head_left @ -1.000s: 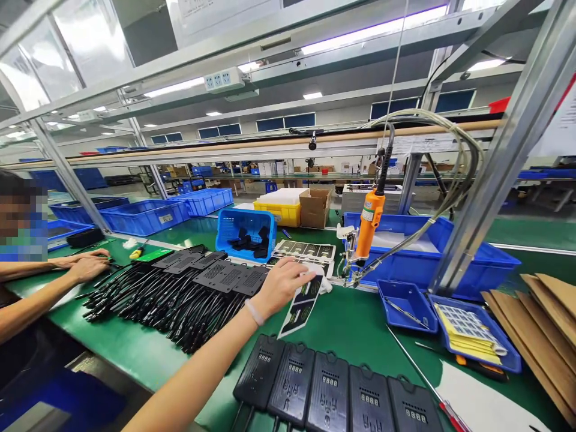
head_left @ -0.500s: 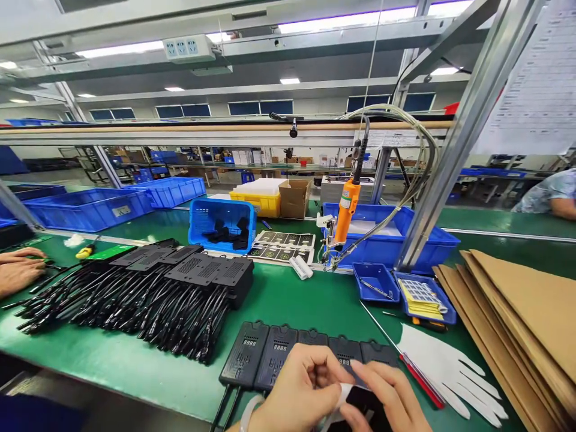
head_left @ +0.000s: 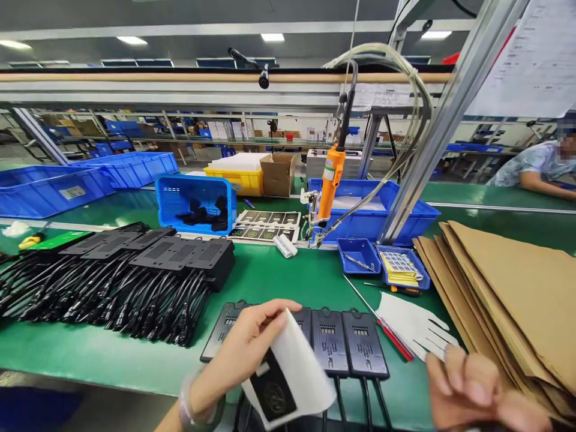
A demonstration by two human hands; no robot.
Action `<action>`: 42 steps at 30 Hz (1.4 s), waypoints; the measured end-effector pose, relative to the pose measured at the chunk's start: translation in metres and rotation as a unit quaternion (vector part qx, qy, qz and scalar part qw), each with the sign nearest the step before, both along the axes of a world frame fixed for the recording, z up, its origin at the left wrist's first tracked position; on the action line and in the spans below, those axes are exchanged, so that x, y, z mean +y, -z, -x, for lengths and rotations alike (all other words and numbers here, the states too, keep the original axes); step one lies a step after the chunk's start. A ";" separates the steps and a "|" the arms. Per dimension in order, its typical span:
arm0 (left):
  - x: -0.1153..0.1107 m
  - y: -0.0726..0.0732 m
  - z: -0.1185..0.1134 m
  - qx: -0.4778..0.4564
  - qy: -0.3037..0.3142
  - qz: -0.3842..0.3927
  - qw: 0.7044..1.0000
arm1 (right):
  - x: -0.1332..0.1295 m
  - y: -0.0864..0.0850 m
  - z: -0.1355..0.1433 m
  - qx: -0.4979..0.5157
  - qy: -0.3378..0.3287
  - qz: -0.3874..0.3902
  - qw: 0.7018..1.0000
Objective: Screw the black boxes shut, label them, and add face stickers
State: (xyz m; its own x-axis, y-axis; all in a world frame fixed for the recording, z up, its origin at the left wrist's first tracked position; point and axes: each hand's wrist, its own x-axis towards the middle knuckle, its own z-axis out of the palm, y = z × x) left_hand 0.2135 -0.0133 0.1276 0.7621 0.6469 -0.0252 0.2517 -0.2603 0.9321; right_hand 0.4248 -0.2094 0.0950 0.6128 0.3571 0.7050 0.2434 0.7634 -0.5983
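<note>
My left hand point(head_left: 258, 333) pinches the top corner of a white label sheet point(head_left: 306, 375), which hangs curled and carries a black label point(head_left: 273, 393) with a round mark. Beneath and behind that hand stands a row of black cased devices point(head_left: 330, 342), with small digit windows and cables running toward me; the hand and sheet cover part of the row. At the lower right, my right hand point(head_left: 472, 384) is slightly blurred, its fingers curled in near the white glove point(head_left: 414, 324). Whatever those fingers may hold cannot be made out.
Black boxes with cables point(head_left: 180, 258) lie piled at left. Behind are a blue bin point(head_left: 164, 207) of black parts, printed label sheets point(head_left: 265, 225) and a hanging orange electric screwdriver point(head_left: 330, 186). A red-handled screwdriver point(head_left: 396, 339) and cardboard sheets point(head_left: 508, 288) lie right. Another person point(head_left: 535, 165) sits beyond.
My hands, together at the label sheet before, have separated. The right has moved away to the right; the left has lifted the sheet leftward. My view has tipped down and shifted right.
</note>
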 end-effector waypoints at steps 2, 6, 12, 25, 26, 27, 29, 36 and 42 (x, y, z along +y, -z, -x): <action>-0.002 -0.002 -0.001 0.063 0.019 -0.116 0.991 | -0.003 0.002 -0.018 0.154 0.075 0.089 0.981; -0.033 0.016 -0.023 0.166 0.168 -0.237 0.942 | 0.017 0.028 -0.045 0.295 0.126 0.328 0.888; -0.075 0.055 -0.058 0.297 0.279 -0.358 0.840 | 0.044 0.069 -0.051 0.255 0.066 0.424 0.866; -0.086 0.081 -0.054 0.281 0.276 -0.424 0.816 | 0.048 0.072 -0.048 0.169 0.097 0.472 0.860; -0.086 0.082 -0.053 0.272 0.273 -0.425 0.819 | 0.047 0.071 -0.048 0.168 0.097 0.473 0.859; -0.086 0.082 -0.052 0.266 0.273 -0.425 0.821 | 0.046 0.070 -0.048 0.171 0.096 0.475 0.858; -0.085 0.082 -0.052 0.262 0.278 -0.425 0.821 | 0.045 0.069 -0.047 0.188 0.099 0.469 0.857; -0.084 0.080 -0.053 0.259 0.283 -0.434 0.815 | 0.045 0.071 -0.048 0.197 0.100 0.458 0.861; -0.085 0.073 -0.053 0.264 0.295 -0.430 0.811 | 0.044 0.069 -0.045 0.176 0.095 0.485 0.851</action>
State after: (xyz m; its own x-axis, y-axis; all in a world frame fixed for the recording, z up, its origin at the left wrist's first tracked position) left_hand 0.2666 -0.0983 0.0545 0.9754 0.1239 -0.1821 0.1511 -0.9780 0.1440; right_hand 0.4697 -0.1652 0.0257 0.8374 0.5366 -0.1039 -0.0174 -0.1638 -0.9863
